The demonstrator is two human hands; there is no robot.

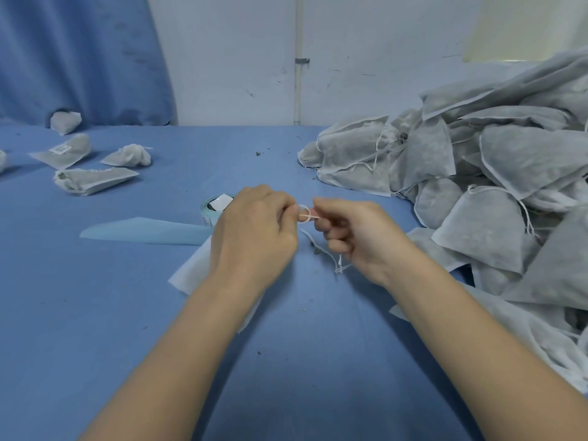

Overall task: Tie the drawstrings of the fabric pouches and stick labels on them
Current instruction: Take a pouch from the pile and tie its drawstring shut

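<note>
Bench [127, 313] covered in blue cloth; white wall behind, blue curtain [79, 58] at upper left of the frame.

Containers: large heap of grey fabric pouches [496, 173] fills the right side of the frame, from the upper right down to the lower right edge. Mouths appear open or loose, white strings trailing from several; dark contents show dimly through the fabric, kind cannot be told. At left, a smaller group of finished pouches [95, 176] lies apart from the heap: mouths gathered, at least one carries a white label [60, 149] on its upper face. One more pouch sits at the foot of the curtain.

Label roll [212, 209], pale blue backing, stands just behind the left hand, partly hidden by it. A strip of blue backing paper [143, 231] runs from the roll toward the left, flat on the bench.

Work piece: pouch in hand [191, 272], centre of frame, white fabric, mostly hidden under the left hand and forearm; its contents not visible.

Grip, left hand [254, 230]: fingers curled, pinching the white drawstring [306, 214] at the fingertips. Grip, right hand [356, 237]: fingers curled, thumb and forefinger pinching the same drawstring. A small loop of string stands between the two grips, which are almost touching. Loose string ends hang below the right hand down to the bench.

Small dark crumbs scattered on the cloth at centre.
</note>
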